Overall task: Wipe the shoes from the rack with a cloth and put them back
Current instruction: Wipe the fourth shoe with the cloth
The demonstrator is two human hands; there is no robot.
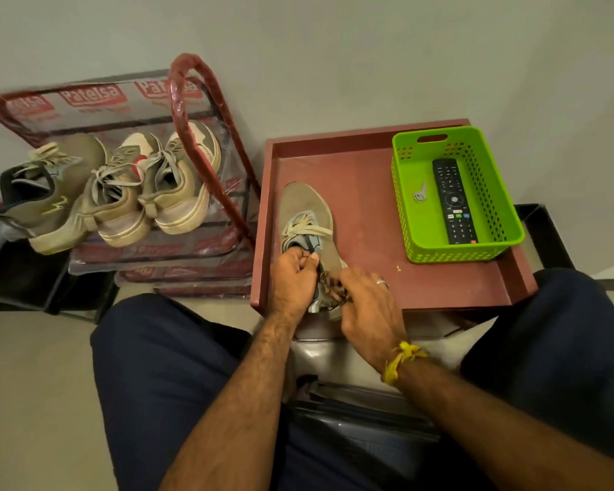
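Note:
A tan sneaker (307,210) with pale laces lies on the maroon tray table (366,193), toe pointing away from me. My left hand (293,279) grips the shoe at its tongue and collar. My right hand (369,306) pinches a brown patterned cloth (334,287) against the heel area. Three more tan sneakers (121,193) sit on the top shelf of the red shoe rack (188,93) to the left.
A green plastic basket (504,207) at the tray's right holds a black remote (452,202) and a key (420,193). The rack is wrapped in printed plastic. My knees in dark trousers flank the tray's near edge. A pale wall stands behind.

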